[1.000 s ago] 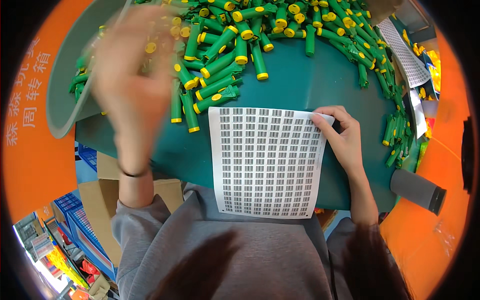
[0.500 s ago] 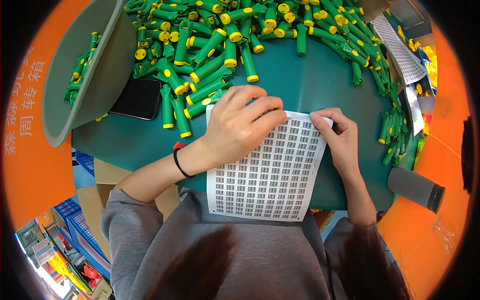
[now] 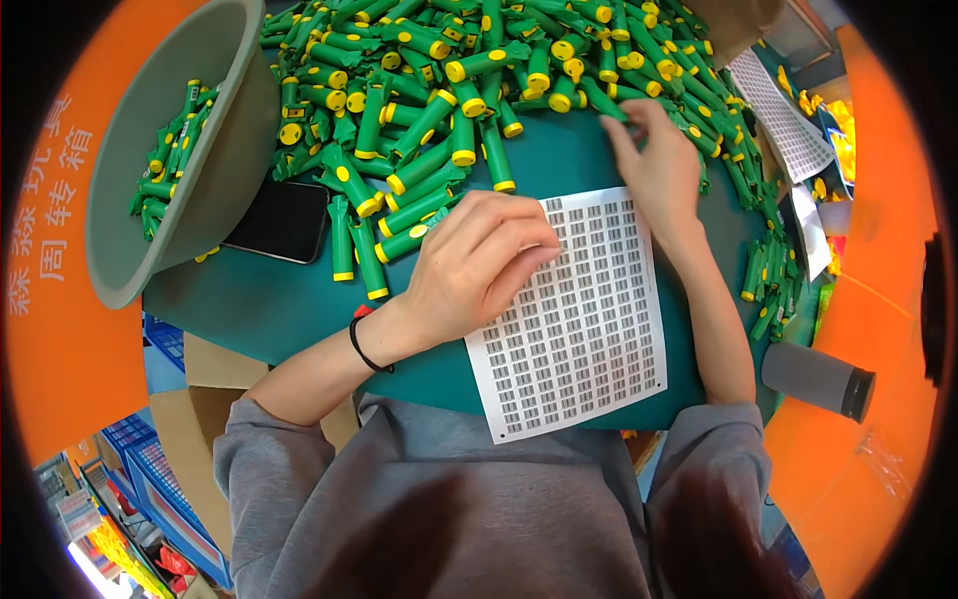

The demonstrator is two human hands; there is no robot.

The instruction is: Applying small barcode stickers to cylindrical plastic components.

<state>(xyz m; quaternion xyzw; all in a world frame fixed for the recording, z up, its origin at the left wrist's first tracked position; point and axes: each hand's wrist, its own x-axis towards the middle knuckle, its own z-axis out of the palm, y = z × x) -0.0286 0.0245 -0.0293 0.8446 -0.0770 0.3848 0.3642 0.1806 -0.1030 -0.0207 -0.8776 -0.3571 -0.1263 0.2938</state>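
Observation:
A white sheet of small barcode labels [image 3: 589, 329] lies on the green table, its lower corner over the edge. My left hand [image 3: 479, 260] is over the sheet's upper left, thumb and fingertips pinched together. Anything between those fingertips is too small to make out. Beyond the sheet's top right corner, my right hand [image 3: 659, 165] has thumb and fingers on a green tube [image 3: 602, 101] at the near edge of a pile. Similar green tubes with yellow ends [image 3: 419, 120] cover the far table, some lying close to my left hand.
At left a grey-green basin [image 3: 215, 190] holds several tubes, tilted beside a black phone [image 3: 281, 222]. A dark grey cylinder [image 3: 813, 379] lies at the right edge. Another label sheet [image 3: 783, 115] lies far right. Below the table at left are a cardboard box [image 3: 185, 424] and blue crates.
My right hand has let go of the sheet's top corner and reached forward to a green tube, which now tilts. The sheet has turned and shifted right. My left fingertips have drawn together.

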